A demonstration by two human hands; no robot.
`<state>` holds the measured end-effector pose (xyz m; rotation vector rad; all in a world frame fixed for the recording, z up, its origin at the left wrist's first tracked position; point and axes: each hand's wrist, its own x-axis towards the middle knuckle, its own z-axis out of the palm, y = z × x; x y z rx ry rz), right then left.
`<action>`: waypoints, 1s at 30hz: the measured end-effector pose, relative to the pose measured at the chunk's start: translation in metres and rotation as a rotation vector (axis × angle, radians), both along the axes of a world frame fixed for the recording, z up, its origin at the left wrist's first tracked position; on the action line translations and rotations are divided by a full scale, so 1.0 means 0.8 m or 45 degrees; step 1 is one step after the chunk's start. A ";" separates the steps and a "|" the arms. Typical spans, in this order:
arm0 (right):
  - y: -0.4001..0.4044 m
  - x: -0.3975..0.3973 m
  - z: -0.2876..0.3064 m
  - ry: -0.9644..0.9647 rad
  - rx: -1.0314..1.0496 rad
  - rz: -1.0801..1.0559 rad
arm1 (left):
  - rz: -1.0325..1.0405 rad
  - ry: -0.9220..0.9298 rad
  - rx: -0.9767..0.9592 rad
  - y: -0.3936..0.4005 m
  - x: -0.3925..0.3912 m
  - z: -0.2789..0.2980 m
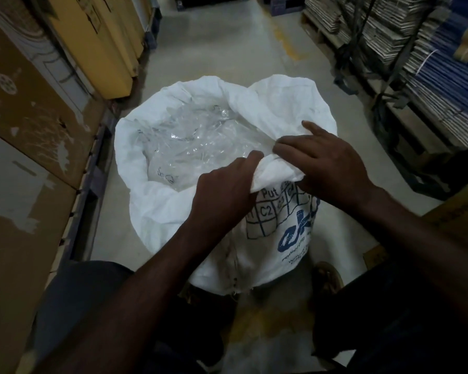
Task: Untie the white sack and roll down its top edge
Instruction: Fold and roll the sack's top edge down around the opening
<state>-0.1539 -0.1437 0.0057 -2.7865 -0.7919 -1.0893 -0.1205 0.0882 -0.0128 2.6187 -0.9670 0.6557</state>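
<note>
Hands: left hand (222,190) and right hand (327,168) both pinch the near rim of the white sack (152,201).
Risk: uneven pull may tip the sack, spilling the clear plastic contents (189,139).

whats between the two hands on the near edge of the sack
In the head view, a bunched fold of the white sack's rim lies between them: the left hand grips it from one side, the right hand from the other.

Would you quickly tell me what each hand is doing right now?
Left hand: grips the rolled top edge of the white sack.
Right hand: pinches the same edge.
</note>
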 end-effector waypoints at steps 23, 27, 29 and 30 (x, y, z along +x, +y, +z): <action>0.011 -0.009 -0.012 0.667 -0.085 0.113 | -0.095 0.454 -0.009 0.008 -0.015 -0.012; 0.008 -0.016 -0.006 0.786 -0.105 0.083 | -0.319 -0.145 0.221 0.016 -0.007 -0.016; 0.007 -0.022 -0.014 0.919 -0.036 0.002 | -0.316 -0.266 0.251 0.024 0.004 -0.023; 0.009 -0.025 -0.019 0.950 -0.009 -0.050 | -0.281 -0.299 0.246 0.024 0.005 -0.029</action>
